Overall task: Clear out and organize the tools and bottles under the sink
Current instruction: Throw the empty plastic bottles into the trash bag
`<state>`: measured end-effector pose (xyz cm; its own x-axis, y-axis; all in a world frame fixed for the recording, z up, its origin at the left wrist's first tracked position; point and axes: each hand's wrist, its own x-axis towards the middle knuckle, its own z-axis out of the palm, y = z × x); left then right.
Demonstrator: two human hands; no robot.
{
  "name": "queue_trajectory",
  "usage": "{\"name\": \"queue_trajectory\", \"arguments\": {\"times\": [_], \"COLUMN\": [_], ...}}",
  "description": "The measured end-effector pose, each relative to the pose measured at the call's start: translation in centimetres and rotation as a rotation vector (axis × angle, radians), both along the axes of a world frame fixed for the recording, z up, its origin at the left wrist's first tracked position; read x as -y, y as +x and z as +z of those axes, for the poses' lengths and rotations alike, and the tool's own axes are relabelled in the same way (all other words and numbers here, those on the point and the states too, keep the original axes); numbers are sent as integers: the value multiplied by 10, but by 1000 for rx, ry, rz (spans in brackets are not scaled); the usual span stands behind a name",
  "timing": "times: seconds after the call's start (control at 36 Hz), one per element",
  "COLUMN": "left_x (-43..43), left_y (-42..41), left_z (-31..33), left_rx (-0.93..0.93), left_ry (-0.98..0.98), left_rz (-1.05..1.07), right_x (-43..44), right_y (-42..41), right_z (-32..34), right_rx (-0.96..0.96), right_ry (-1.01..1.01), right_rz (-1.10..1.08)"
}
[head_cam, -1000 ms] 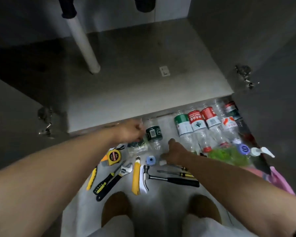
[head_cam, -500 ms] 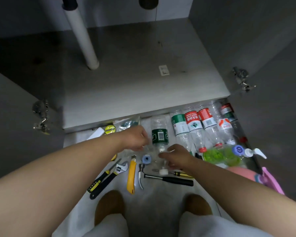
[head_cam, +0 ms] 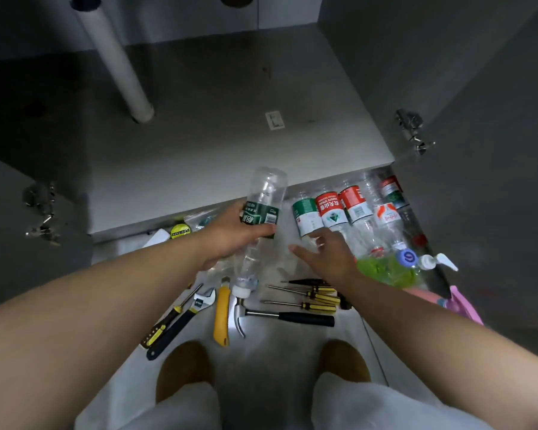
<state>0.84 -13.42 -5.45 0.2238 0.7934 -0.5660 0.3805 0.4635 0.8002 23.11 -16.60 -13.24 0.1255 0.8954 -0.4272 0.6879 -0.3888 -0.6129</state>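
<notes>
Left grip [head_cam: 236, 235] wrapped round green-label bottle [head_cam: 263, 212], right grip [head_cam: 326, 252] open beside it.

Nearest, on the floor: wrench [head_cam: 180, 325] at 7 o'clock of the bottle, yellow knife [head_cam: 221, 318] and hammer [head_cam: 280, 315] at 6, screwdrivers [head_cam: 308, 297] at 5. Next, left grip curled round the label band; cap end toward 6, base toward 12, overlapping the cabinet edge. Right grip at 3 o'clock, fingers spread, holding nothing. Bottle row [head_cam: 333, 212] at 2, lying flat. Farthest: cabinet floor [head_cam: 230, 119], white pipe [head_cam: 118, 63] at 11.
</notes>
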Motion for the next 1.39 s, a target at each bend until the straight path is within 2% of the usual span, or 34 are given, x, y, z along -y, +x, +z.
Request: {"name": "queue_trajectory", "arguments": {"times": [0.11,0.28,0.42,0.53,0.64,0.78,0.86,0.97,1.11,1.31,1.39], "left_x": [-3,-9,-13,-17,-29,-30,-13,23,80,177,215], "left_y": [-11,-10,-2,2,7,42,77,129,193,268,289], "left_z": [-14,-25,-22,-13,22,87,124,171,220,240,237], "left_rx": [-6,44,43,40,57,125,137,143,209,374,384], "left_ry": [-72,-122,-137,-160,-262,-280,-251,-236,-211,-292,-282], "left_rz": [120,212,185,138,-40,-138,-188,-319,-416,-461,-399], "right_x": [-16,-35,-37,-30,-15,14,40,89,170,290,338], "right_y": [-1,-11,-11,-6,4,32,58,94,147,208,228], "right_z": [-22,-40,-47,-31,12,100,153,218,278,318,319], "right_rx": [338,472,359,254,54,-214,-143,-189,-138,5,4], "right_ry": [-67,-145,-278,-275,-287,-297,-213,-127,-73,-13,-29], "right_rz": [32,96,52,1,-64,-202,-192,-291,-371,-507,-582]}}
